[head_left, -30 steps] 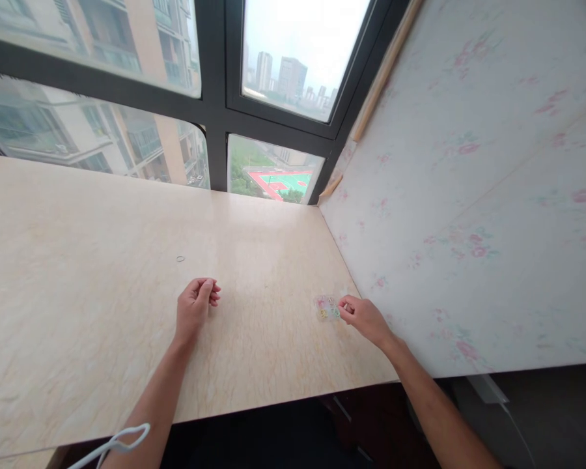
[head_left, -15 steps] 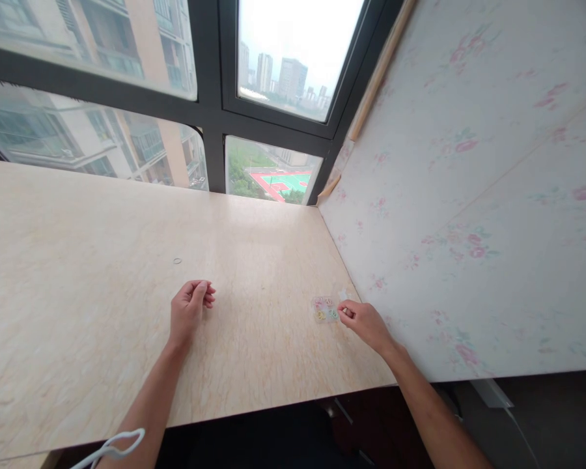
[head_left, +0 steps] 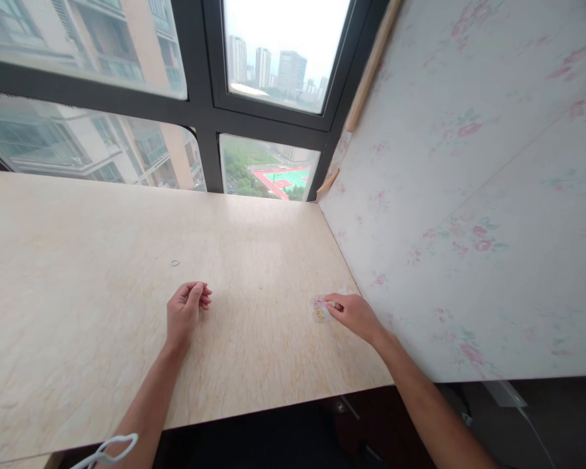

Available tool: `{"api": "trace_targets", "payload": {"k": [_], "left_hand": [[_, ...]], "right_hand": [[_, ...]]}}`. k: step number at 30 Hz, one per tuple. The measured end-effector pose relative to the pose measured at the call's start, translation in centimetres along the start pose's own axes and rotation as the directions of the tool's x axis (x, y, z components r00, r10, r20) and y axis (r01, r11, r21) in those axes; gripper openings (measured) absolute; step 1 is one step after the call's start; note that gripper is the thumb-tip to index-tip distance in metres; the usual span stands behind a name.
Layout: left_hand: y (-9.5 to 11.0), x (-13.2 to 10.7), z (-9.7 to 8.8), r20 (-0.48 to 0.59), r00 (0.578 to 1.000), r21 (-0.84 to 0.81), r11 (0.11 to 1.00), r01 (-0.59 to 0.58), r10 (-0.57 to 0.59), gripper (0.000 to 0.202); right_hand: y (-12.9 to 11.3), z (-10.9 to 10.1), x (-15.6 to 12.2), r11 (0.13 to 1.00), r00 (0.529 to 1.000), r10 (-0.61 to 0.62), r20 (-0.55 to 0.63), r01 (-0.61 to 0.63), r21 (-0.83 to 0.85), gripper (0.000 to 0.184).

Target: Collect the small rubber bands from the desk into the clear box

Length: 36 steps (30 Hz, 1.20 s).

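Observation:
A small clear compartment box [head_left: 316, 318] lies on the table near the wall, with small coloured rings in it; pink and yellow ones show. Over its right side is my right hand [head_left: 354, 316], thumb and forefinger pinched together; whatever is between them is too small to make out. The hand hides the box's right compartments. My left hand [head_left: 185, 311] lies on the tabletop well to the left, fingers curled in and thumb against them. Its palm is hidden. Beyond it lies one thin dark ring [head_left: 175, 263].
The pale marbled tabletop [head_left: 254, 352] runs back to a dark window frame [head_left: 202, 117]. On the right stands a flower-patterned wall [head_left: 434, 176]. A scrap of clear plastic [head_left: 344, 290] lies behind my right hand. A white cord loop [head_left: 120, 446] hangs by my left forearm.
My right hand has moved left, from the box's right edge to over it, covering the green rings. My left hand keeps its pose. The view has shifted slightly.

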<state>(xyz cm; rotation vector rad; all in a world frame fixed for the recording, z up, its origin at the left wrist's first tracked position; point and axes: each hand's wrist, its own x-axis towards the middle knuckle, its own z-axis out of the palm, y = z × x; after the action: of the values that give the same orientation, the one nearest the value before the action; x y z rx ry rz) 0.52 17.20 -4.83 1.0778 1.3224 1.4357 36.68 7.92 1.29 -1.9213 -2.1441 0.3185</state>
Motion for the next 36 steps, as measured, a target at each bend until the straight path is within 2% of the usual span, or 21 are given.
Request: {"api": "trace_targets", "payload": {"k": [3,9,19,24,30,36], "left_hand": [[0.1,-0.1,0.1,-0.004,1.000,0.017,1.000,-0.003,0.003,0.025],[-0.1,0.0,0.1,-0.013,1.000,0.021,1.000,-0.010,0.010,0.026],[0.0,0.1,0.1,-0.013,1.000,0.001,1.000,0.002,-0.002,0.026],[0.0,0.0,0.1,-0.014,1.000,0.007,1.000,-0.002,0.002,0.026],[0.1,0.0,0.1,-0.016,1.000,0.007,1.000,0.001,0.000,0.025],[0.1,0.0,0.2,-0.019,1.000,-0.007,1.000,0.012,-0.012,0.025]], "right_hand": [[0.0,0.0,2.3,0.992,0.990,-0.085,0.115,0.095,-0.086,0.025],[0.5,-0.2,5.6,0.977,0.961,-0.157,0.229,0.185,-0.108,0.023],[0.4,-0.4,6.5,0.965,0.919,-0.212,0.333,0.250,-0.077,0.025],[0.2,-0.4,6.9,0.966,0.910,-0.227,0.346,0.255,-0.037,0.025],[0.1,-2.3,5.7,0.981,0.946,-0.189,0.265,0.194,0.010,0.022],[1.1,-3.7,1.4,0.985,0.987,-0.017,0.159,-0.011,0.173,0.018]]}}
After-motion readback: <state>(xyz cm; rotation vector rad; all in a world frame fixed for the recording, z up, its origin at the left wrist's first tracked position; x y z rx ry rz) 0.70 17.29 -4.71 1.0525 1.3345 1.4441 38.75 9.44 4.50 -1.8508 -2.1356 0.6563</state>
